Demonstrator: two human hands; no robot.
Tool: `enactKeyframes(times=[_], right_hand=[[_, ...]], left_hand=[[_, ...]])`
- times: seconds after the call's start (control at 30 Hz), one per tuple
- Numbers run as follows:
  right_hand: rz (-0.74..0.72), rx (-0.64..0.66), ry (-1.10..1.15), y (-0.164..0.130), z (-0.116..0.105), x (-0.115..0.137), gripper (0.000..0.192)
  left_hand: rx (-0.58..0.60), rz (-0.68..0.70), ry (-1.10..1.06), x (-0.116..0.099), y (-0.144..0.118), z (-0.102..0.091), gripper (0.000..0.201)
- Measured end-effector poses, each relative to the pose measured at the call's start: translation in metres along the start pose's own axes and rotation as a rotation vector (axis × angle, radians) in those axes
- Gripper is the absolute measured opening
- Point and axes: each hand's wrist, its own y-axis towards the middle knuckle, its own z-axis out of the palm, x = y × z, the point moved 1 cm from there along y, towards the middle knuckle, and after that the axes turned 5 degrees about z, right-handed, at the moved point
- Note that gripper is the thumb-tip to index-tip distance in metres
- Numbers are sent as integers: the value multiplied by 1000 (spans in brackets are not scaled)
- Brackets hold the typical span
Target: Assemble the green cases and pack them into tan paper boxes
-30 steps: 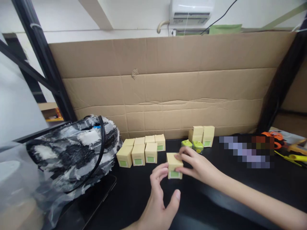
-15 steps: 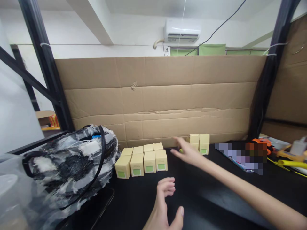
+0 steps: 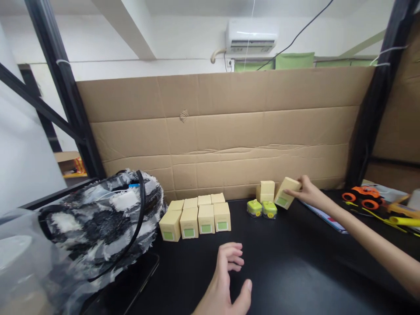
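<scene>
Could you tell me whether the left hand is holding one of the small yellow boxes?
No, the left hand hovers empty over the black table; the right hand grips a tilted box.

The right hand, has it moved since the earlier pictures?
Yes. The right hand went right, from the box rows to a tilted box by the cardboard wall.

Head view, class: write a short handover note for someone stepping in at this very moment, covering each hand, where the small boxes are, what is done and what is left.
Right hand: stretched to the back of the black table, gripping a tilted tan box beside an upright tan box.
Left hand: open, empty, hovering over the table near the front.
Done: eight tan boxes stand in two tidy rows by the furry bag, green labels forward.
Left: the tilted box and its neighbour are apart from the rows. Two green-yellow items sit in front of them.
</scene>
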Motion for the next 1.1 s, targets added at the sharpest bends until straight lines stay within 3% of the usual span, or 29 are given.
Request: enactKeyframes(times=[0.13, 0.2, 0.33, 0.43, 0.5, 0.6, 0.7, 0.77, 0.87, 0.97, 1.1], right_hand=[[-61, 86, 54, -18, -28, 34, 50], [-175, 239, 131, -37, -34, 64, 44], [-377, 607, 247, -86, -21, 119, 32], [-441, 693, 282, -113, -7, 139, 29], [-497, 664, 256, -121, -3, 144, 28], [-610, 539, 218, -122, -2, 144, 50], [-535, 462, 262, -115, -1, 137, 64], [-458, 468, 266, -111, -1, 133, 60], [-474, 535, 238, -109, -2, 132, 48], [-616, 534, 143, -115, -5, 136, 39], [-921, 276, -9, -131, 3, 137, 43]], left_hand=[[74, -64, -16, 0, 0, 0, 37], [110, -86, -44, 1, -1, 1, 39], [28, 32, -10, -1, -1, -1, 60], [80, 73, 30, -7, 3, -3, 70], [124, 35, 67, -12, 6, -5, 63], [69, -6, 100, -18, 8, -5, 47], [29, 1, 76, -22, 7, -4, 44], [50, 23, 22, -24, 6, -5, 36], [65, -20, -64, -27, 5, -9, 10], [25, -167, -76, -28, 6, -13, 27], [70, -242, -118, -27, 9, -13, 27]])
